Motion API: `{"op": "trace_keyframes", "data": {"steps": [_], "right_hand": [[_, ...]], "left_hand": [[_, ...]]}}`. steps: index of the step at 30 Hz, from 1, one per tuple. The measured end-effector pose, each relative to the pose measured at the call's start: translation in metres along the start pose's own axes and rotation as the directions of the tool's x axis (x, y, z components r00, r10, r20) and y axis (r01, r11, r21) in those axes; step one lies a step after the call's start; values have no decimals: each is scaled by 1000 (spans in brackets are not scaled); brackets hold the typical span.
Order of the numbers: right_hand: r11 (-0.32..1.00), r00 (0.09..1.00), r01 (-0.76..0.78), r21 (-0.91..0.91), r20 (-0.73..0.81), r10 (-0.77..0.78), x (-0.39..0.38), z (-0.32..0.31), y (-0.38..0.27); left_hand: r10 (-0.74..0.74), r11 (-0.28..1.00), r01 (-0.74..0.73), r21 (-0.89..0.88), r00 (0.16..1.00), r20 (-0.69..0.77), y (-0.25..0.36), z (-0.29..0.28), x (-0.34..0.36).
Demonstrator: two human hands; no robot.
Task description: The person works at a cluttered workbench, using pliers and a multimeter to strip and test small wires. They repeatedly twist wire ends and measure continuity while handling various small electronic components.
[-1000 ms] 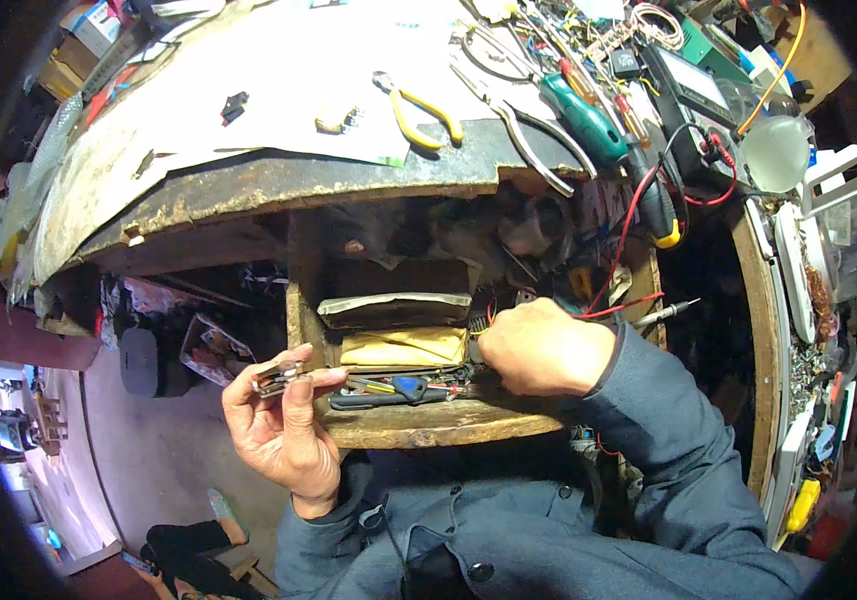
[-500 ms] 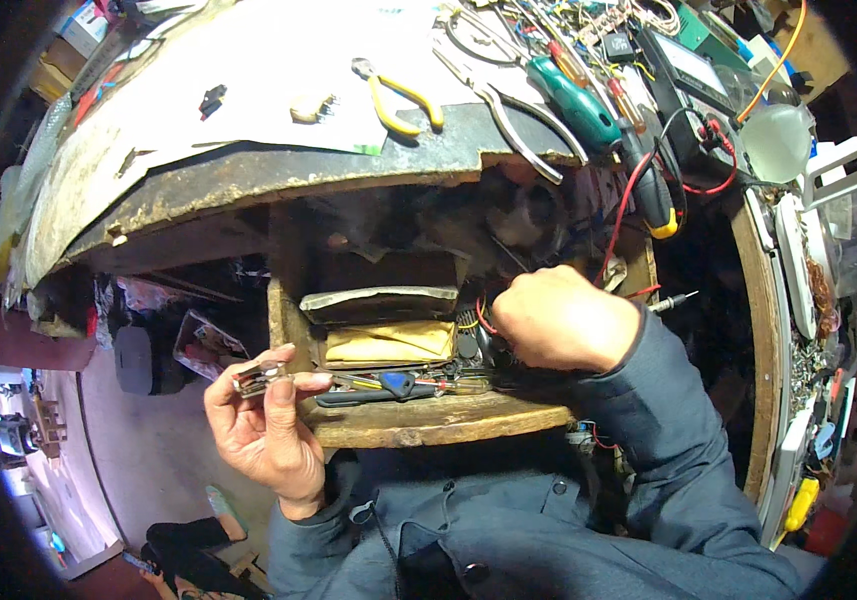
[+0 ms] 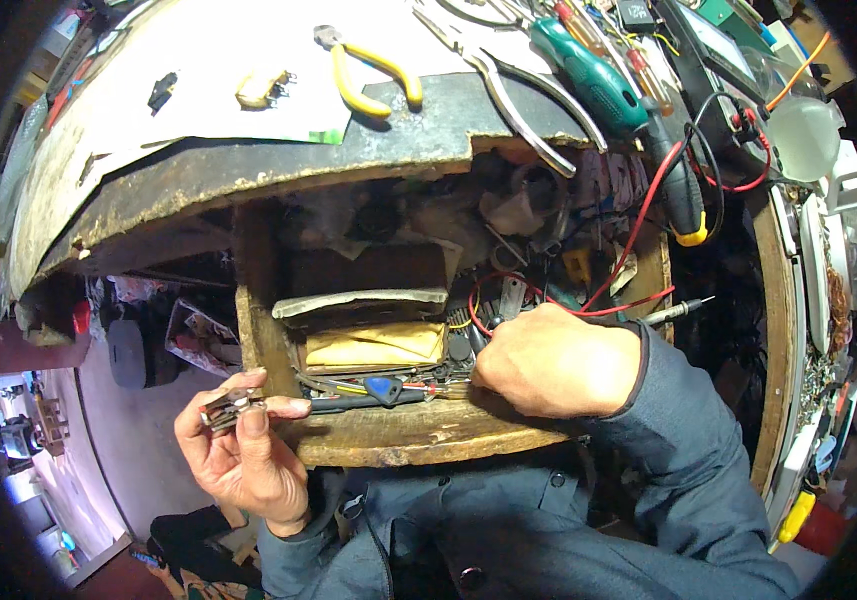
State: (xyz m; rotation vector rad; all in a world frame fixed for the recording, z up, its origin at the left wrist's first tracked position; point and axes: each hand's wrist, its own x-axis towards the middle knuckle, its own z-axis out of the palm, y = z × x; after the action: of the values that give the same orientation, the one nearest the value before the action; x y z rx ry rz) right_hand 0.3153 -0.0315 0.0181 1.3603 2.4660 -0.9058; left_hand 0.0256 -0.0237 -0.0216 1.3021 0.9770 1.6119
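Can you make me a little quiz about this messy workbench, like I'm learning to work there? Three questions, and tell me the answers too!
1. Pick one. What are the fingers of the left hand pinching?
A) a green tool handle
B) a small metallic piece
C) a red wire

2. True or false? The yellow-handled pliers lie up on the bench top.

3. Fill the gap: to the left of the right hand, the folded piece in the open drawer is coloured ____.

Key: 1. B; 2. True; 3. yellow
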Motion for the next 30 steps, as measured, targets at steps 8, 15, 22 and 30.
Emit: {"op": "trace_keyframes", "data": {"steps": [8,15,22,30], "right_hand": [[968,988,-18,-251,-156,-22,11,10,-34],[924,989,-68,-375,-149,13,23,29,-27],[925,995,-64,-374,-95,30,26,34,-12],[965,976,-169,-200,-171,135,-5,0,-38]], "left_hand": [[-40,992,36,-119,999,-30,3,10,2],[-105,963,103,-247,994,7,0,6,2],[-68,915,106,-389,992,109,-5,1,4],[-119,875,180,-449,980,161,0,3,5]]}}
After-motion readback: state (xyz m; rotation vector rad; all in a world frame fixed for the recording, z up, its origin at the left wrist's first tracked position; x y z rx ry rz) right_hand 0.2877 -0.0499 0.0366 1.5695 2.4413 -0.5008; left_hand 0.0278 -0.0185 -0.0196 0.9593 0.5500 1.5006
